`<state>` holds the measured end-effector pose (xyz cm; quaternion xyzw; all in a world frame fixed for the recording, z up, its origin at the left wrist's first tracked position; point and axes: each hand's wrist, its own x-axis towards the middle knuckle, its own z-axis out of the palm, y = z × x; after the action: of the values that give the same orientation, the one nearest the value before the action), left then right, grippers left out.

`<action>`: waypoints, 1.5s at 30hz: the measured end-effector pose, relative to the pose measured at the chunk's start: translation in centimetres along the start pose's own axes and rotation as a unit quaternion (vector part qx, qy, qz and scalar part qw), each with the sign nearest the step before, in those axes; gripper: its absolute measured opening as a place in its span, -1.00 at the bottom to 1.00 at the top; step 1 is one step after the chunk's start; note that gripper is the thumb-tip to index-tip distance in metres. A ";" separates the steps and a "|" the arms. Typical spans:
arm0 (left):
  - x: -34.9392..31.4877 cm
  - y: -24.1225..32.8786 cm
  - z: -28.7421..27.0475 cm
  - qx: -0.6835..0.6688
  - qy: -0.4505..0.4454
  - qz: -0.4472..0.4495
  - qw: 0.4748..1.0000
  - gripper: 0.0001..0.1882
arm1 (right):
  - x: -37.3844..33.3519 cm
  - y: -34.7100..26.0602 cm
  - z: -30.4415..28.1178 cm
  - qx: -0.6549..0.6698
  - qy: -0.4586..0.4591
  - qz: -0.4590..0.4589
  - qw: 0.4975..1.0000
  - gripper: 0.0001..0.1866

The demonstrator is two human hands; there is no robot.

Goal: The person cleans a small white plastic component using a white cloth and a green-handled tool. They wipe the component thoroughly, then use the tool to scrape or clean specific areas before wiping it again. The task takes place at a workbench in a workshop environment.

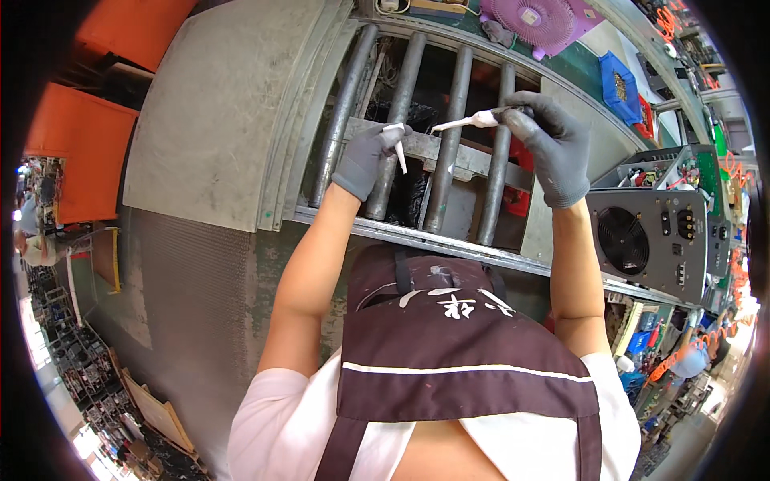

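Both hands wear grey gloves and are raised over a roller conveyor (459,108). My left hand (367,160) is closed, with a small bent white piece (400,152) pinched at its fingertips, one narrow end pointing down. To its right, my right hand (552,144) grips the dark rear end of a slim tool with a white tapered front (473,120); its thin tip points left toward my left hand. A gap separates the tip from the white piece. Exactly what kind either item is cannot be made out.
A large grey metal plate (216,104) adjoins the rollers on the left, near orange cabinets (92,160). On the right stands a grey box with a fan (642,240). A purple fan (533,20) and a blue bin of small parts (619,88) are at the back.
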<state>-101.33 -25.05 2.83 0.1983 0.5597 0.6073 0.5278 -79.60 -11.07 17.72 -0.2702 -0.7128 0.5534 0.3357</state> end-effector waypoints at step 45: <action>0.4 3.9 1.8 -0.373 0.142 -0.056 0.915 -0.66 | -4.4 2.0 4.2 -0.132 0.061 -0.185 0.972 -0.76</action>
<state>-101.60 -23.16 6.68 -0.1332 0.3721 0.7630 0.5116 -80.06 -16.46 14.35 -0.2092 -0.7955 0.3650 0.4361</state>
